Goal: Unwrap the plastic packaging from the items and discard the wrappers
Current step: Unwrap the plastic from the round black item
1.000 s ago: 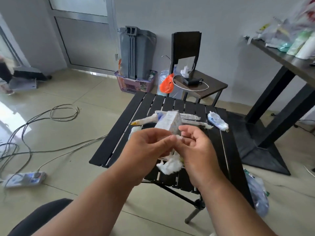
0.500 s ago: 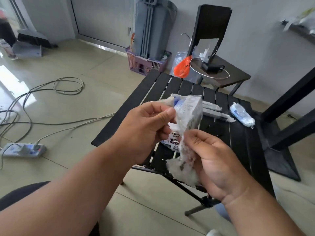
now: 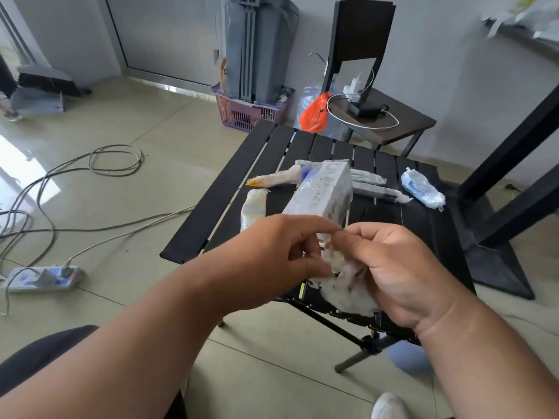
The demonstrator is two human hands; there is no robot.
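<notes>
Two hands meet over the near desk [image 3: 211,207] edge: my right hand [image 3: 393,276] clutches the bunched wrapper [image 3: 344,293], gathered up since a moment ago, so peeling nears its end. My left hand [image 3: 272,261] pinches the box [image 3: 323,192], partly wrapped. Five wrapped items lie farther back.
</notes>
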